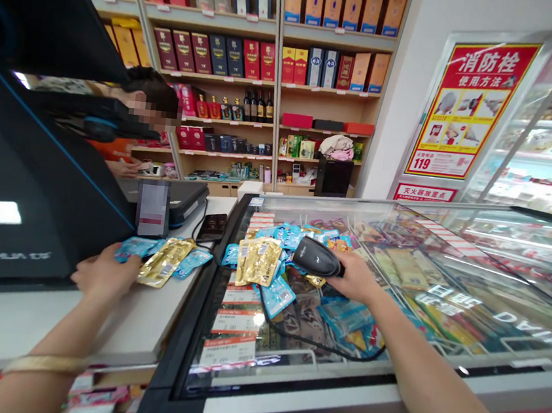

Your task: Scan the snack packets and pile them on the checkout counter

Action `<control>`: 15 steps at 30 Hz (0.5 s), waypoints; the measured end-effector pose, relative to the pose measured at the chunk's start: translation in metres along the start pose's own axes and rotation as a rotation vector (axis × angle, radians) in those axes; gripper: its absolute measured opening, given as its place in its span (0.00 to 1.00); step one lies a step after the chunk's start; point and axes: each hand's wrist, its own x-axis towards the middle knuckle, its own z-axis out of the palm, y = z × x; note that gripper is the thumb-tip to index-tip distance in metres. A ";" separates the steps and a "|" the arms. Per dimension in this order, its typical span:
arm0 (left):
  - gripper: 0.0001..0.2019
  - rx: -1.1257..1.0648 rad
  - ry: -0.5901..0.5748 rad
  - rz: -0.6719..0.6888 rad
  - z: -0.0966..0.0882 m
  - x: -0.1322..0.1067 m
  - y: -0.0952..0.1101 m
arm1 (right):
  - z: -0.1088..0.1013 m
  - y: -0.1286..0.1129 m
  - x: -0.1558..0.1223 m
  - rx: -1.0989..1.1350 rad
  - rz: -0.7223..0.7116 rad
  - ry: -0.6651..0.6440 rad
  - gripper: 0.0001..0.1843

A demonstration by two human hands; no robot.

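In the head view my right hand (355, 277) is wrapped round a black barcode scanner (317, 257), held over the freezer's glass top. Beneath and beside the scanner lies a heap of blue snack packets (277, 295) and gold snack packets (259, 262). On the white counter, my left hand (108, 272) has its fingers closed at the edge of a blue packet (137, 247). A gold packet (165, 262) and another blue packet (193, 262) lie just right of that hand. The far side of its fingertips is hidden.
A glass-topped freezer (179, 380) borders the white counter (139, 330). The scanner's cable (320, 349) loops over the glass. A black checkout terminal (24, 206) stands left, a dark phone (212, 227) farther back. Another person (148, 104) bends behind the terminal, before stocked shelves (217, 19).
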 end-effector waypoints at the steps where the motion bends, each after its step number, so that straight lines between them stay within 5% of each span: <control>1: 0.18 0.013 0.016 -0.036 0.000 -0.003 0.002 | 0.000 0.000 0.000 -0.002 0.002 0.000 0.12; 4: 0.24 0.046 0.088 -0.085 -0.001 -0.013 0.010 | 0.001 0.001 0.000 -0.008 -0.001 0.015 0.12; 9: 0.24 0.005 0.061 0.084 -0.002 -0.028 0.035 | 0.000 -0.001 0.000 -0.024 0.000 0.036 0.13; 15: 0.22 -0.149 -0.272 0.497 0.018 -0.069 0.078 | -0.002 -0.003 0.002 -0.023 0.002 0.052 0.13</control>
